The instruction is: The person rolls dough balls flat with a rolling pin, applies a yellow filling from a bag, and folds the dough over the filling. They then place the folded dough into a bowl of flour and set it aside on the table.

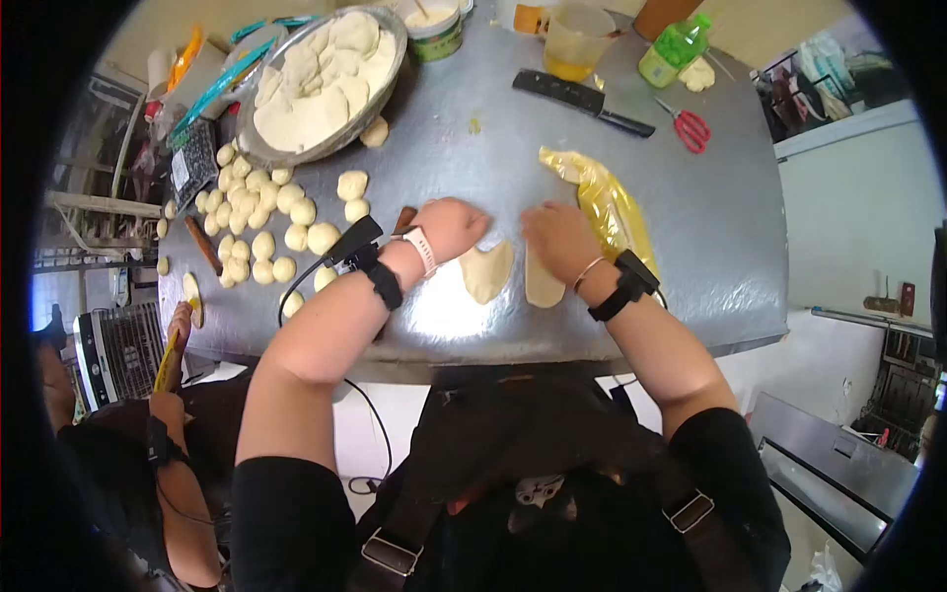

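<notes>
My left hand (452, 227) has its fingers curled in, over the upper left of a flattened piece of dough (486, 274) with a notched top edge. What its fingertips hold, if anything, is hidden. My right hand (560, 242) lies across the upper part of a long flat strip of dough (544, 284), fingers bent and pointing left; its grip is hidden too. Behind my left wrist shows the end of a brown wooden stick (405, 219). Just right of my right hand is a yellow clear plastic bag (617, 212).
Dough balls (261, 192) cover the table's left side below a metal bowl (379, 84) of dough or flour. A cleaver (559, 91), red-handled scissors (691, 130), measuring jug (577, 41) and green bottle (676, 51) lie farther back. A co-worker's hand (181, 321) is at far left.
</notes>
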The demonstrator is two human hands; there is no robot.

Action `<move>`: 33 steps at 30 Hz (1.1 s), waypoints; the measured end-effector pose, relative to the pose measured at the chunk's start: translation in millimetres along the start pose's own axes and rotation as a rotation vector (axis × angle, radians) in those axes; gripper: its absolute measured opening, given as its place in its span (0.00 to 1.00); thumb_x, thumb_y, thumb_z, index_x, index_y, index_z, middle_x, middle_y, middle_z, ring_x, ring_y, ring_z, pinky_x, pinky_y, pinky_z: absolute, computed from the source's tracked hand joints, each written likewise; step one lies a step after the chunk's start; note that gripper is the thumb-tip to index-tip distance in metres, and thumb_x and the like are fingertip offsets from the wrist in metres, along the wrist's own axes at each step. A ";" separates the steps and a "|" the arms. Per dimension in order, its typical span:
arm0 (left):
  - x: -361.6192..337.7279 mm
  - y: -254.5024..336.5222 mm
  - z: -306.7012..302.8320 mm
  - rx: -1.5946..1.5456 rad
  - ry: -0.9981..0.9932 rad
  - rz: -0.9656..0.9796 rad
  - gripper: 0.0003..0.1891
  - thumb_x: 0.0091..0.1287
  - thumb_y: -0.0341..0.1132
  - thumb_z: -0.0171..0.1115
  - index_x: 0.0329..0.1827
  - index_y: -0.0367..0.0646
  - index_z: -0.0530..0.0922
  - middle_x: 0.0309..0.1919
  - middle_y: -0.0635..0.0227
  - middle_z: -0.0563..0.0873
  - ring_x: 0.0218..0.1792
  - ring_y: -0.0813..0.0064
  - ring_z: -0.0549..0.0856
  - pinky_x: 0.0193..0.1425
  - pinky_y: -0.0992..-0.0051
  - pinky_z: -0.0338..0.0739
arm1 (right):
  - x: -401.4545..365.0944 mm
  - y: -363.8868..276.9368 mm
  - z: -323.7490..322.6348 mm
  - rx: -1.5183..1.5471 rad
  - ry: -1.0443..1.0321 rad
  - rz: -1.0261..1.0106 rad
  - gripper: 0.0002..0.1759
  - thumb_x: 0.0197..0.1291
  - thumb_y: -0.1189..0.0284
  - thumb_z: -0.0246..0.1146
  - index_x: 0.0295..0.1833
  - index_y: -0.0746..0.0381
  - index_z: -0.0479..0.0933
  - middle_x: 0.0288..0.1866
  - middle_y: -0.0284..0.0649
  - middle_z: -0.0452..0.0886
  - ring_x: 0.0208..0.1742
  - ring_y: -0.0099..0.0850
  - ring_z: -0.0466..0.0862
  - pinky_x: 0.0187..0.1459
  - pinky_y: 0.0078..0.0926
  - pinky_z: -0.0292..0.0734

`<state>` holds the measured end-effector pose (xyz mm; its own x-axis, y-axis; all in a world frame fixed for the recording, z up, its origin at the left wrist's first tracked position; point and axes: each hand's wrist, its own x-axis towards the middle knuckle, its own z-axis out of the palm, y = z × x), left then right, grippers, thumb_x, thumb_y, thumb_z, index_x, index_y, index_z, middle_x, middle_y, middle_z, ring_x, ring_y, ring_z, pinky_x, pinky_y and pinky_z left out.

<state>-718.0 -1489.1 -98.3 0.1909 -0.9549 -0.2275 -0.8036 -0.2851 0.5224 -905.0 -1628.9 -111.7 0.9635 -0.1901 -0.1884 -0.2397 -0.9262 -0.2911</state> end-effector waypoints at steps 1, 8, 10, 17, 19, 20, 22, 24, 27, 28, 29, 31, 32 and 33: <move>14.6 6.8 8.4 -0.260 0.017 -0.072 0.12 0.63 0.42 0.63 0.37 0.44 0.86 0.28 0.58 0.86 0.35 0.55 0.83 0.45 0.60 0.77 | 0.1 10.1 -3.2 0.058 0.076 0.070 0.15 0.62 0.66 0.61 0.51 0.62 0.81 0.55 0.45 0.79 0.56 0.43 0.79 0.61 0.41 0.73; 72.8 32.3 85.3 -0.172 0.284 0.153 0.05 0.63 0.33 0.65 0.38 0.43 0.80 0.36 0.57 0.85 0.41 0.55 0.83 0.49 0.60 0.77 | -13.3 43.1 15.6 0.401 0.291 0.232 0.09 0.59 0.71 0.65 0.42 0.64 0.79 0.47 0.45 0.81 0.47 0.45 0.81 0.49 0.39 0.77; 35.2 55.9 59.9 -0.424 0.196 0.050 0.06 0.62 0.32 0.65 0.41 0.43 0.80 0.38 0.57 0.84 0.42 0.54 0.83 0.50 0.59 0.77 | -38.0 29.8 -5.9 0.579 0.315 0.224 0.07 0.60 0.72 0.64 0.42 0.63 0.79 0.46 0.46 0.80 0.45 0.46 0.81 0.46 0.40 0.77; -99.7 79.2 150.5 0.142 0.242 0.382 0.19 0.66 0.36 0.62 0.59 0.40 0.77 0.56 0.62 0.83 0.61 0.61 0.78 0.63 0.57 0.71 | -153.7 -38.8 73.9 -0.121 0.379 -0.021 0.18 0.62 0.65 0.61 0.55 0.60 0.78 0.51 0.37 0.80 0.59 0.40 0.76 0.62 0.52 0.68; -101.6 89.0 130.4 0.196 0.111 0.273 0.23 0.65 0.39 0.62 0.63 0.42 0.76 0.63 0.65 0.79 0.63 0.63 0.76 0.61 0.59 0.71 | -155.5 -46.4 61.0 -0.059 0.168 0.096 0.23 0.62 0.63 0.61 0.61 0.59 0.77 0.63 0.35 0.76 0.66 0.38 0.70 0.68 0.63 0.56; -96.3 98.9 109.0 0.219 0.003 0.211 0.24 0.65 0.40 0.62 0.64 0.42 0.76 0.65 0.66 0.78 0.62 0.63 0.76 0.60 0.60 0.71 | -152.4 -54.4 35.5 -0.055 0.041 0.148 0.23 0.62 0.63 0.61 0.61 0.58 0.77 0.64 0.34 0.75 0.66 0.38 0.70 0.68 0.64 0.55; -89.0 110.1 80.5 0.203 0.093 0.219 0.25 0.65 0.42 0.63 0.65 0.43 0.76 0.66 0.69 0.78 0.59 0.65 0.77 0.54 0.64 0.70 | -139.9 -43.6 31.0 -0.094 0.045 0.165 0.23 0.63 0.61 0.60 0.61 0.58 0.77 0.65 0.32 0.75 0.68 0.39 0.69 0.68 0.66 0.53; -89.1 89.6 94.5 0.343 0.152 0.280 0.25 0.65 0.43 0.62 0.64 0.43 0.77 0.66 0.70 0.78 0.56 0.65 0.77 0.53 0.64 0.70 | -138.4 -38.7 49.7 -0.152 0.287 0.114 0.22 0.64 0.60 0.60 0.61 0.58 0.78 0.64 0.30 0.76 0.70 0.39 0.68 0.69 0.68 0.51; -78.5 80.8 90.1 0.342 0.051 0.222 0.25 0.65 0.43 0.62 0.65 0.44 0.76 0.66 0.70 0.78 0.52 0.66 0.77 0.51 0.63 0.69 | -134.3 -31.8 28.2 -0.082 0.117 0.195 0.22 0.65 0.60 0.59 0.60 0.58 0.79 0.65 0.27 0.76 0.73 0.39 0.65 0.71 0.68 0.48; -76.3 85.2 82.3 0.331 0.058 0.213 0.25 0.65 0.43 0.62 0.65 0.44 0.76 0.66 0.70 0.78 0.52 0.66 0.77 0.51 0.63 0.69 | -131.1 -30.5 14.1 -0.065 0.280 0.157 0.21 0.66 0.61 0.58 0.61 0.57 0.79 0.67 0.27 0.75 0.75 0.39 0.63 0.72 0.67 0.45; -68.7 85.1 78.5 0.325 0.077 0.211 0.25 0.65 0.43 0.62 0.65 0.44 0.76 0.67 0.70 0.78 0.52 0.66 0.76 0.51 0.63 0.69 | -128.1 -20.5 27.7 -0.095 0.287 0.129 0.21 0.66 0.62 0.58 0.61 0.57 0.78 0.67 0.27 0.75 0.76 0.39 0.62 0.73 0.66 0.44; -62.8 71.0 88.3 0.392 0.103 0.235 0.23 0.67 0.43 0.61 0.64 0.45 0.77 0.66 0.70 0.78 0.52 0.67 0.76 0.52 0.63 0.69 | -122.7 -4.2 51.6 -0.155 0.303 0.068 0.21 0.67 0.62 0.57 0.62 0.56 0.78 0.68 0.27 0.75 0.77 0.38 0.61 0.74 0.64 0.43; -52.2 74.8 77.8 0.399 0.082 0.214 0.23 0.67 0.43 0.60 0.63 0.46 0.77 0.66 0.70 0.78 0.53 0.67 0.76 0.52 0.64 0.68 | -113.8 7.4 50.0 -0.173 0.266 0.089 0.21 0.67 0.62 0.56 0.63 0.56 0.78 0.68 0.27 0.74 0.77 0.38 0.61 0.75 0.63 0.43; -55.3 81.9 74.8 0.387 0.034 0.178 0.22 0.68 0.43 0.60 0.63 0.46 0.78 0.66 0.70 0.79 0.53 0.67 0.76 0.52 0.64 0.68 | -113.0 1.4 30.8 -0.170 0.200 0.106 0.21 0.67 0.63 0.56 0.63 0.55 0.78 0.69 0.27 0.74 0.78 0.38 0.60 0.75 0.62 0.43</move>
<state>-836.5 -1453.5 -104.4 0.0437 -0.9904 -0.1311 -0.9767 -0.0700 0.2028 -1017.9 -1598.7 -119.7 0.9425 -0.3338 -0.0161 -0.3334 -0.9358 -0.1147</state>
